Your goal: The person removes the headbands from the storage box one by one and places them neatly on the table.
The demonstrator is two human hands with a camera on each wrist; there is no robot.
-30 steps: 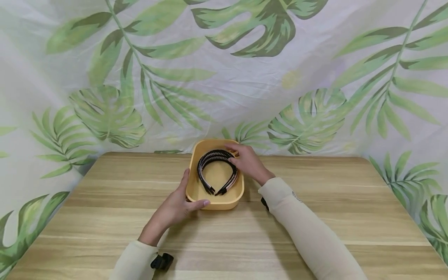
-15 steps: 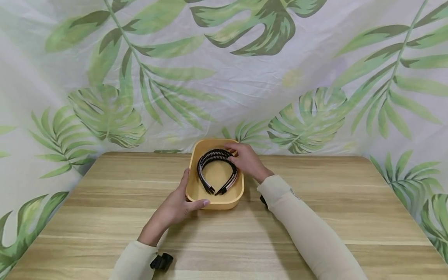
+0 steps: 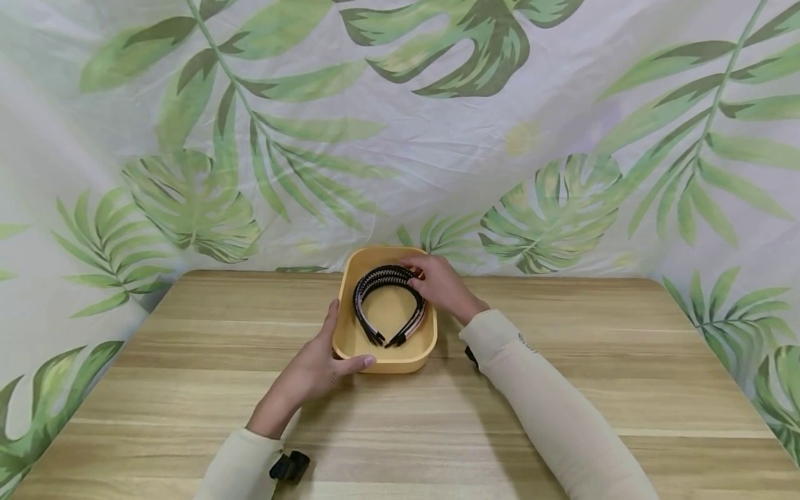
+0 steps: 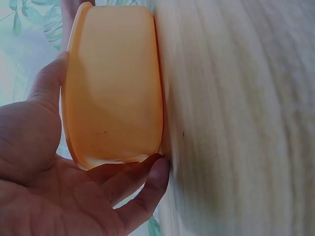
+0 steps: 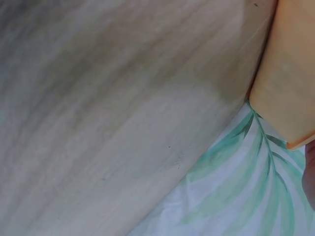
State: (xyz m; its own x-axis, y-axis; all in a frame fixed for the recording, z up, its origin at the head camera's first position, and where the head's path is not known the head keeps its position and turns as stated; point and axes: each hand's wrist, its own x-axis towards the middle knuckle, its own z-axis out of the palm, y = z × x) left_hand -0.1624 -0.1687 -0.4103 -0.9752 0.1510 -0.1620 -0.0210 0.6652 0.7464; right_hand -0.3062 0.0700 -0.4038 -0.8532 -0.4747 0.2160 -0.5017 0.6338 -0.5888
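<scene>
Wooden table [image 3: 625,333], headbands [image 3: 382,276] in yellow bin [image 3: 403,366], between left hand [image 3: 314,369] and right hand [image 3: 445,286]

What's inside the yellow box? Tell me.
Several dark headbands lie in the box, ends toward the near side. The right hand covers part of the far right area, so anything directly beneath it can't be seen.

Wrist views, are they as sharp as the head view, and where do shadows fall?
Head view: headbands fairly crisp, soft shadows on the wooden table; left wrist: softer, wood grain blurred, shadow on the yellow bin; right wrist: hazy, darkest toward upper left.
</scene>
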